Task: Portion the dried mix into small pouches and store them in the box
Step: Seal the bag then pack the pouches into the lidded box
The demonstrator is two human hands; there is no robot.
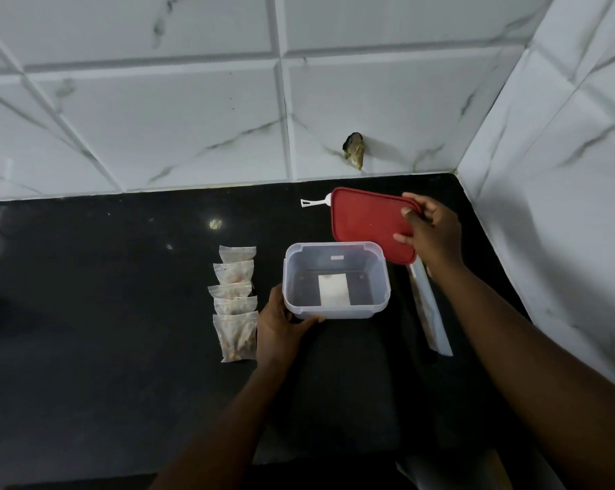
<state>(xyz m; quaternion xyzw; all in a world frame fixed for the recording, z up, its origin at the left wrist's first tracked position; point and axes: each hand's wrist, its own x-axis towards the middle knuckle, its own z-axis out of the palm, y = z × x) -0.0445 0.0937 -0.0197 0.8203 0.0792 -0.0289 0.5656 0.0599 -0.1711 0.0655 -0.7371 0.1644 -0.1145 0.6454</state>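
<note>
Left hand [280, 332]: grips box's [336, 311] near-left corner.
Right hand [430, 230]: pinches lid [366, 221] beyond box.
Pouches [236, 303]: left of box, nearer left hand.

The black, glossy worktop [104, 313] meets a tiled wall [157, 118] at its far side and on its right. Five small clear pouches [235, 302] of brown dried mix lie left of centre, overlapping in a row from near to far. Just right of them stands a clear box [334, 311], open at the top. Right of the box a long clear bag [430, 313] lies flat, its far end hidden behind a red lid [366, 221]. Near the far wall lies a white scoop handle [313, 203], its right end hidden by that lid.
</note>
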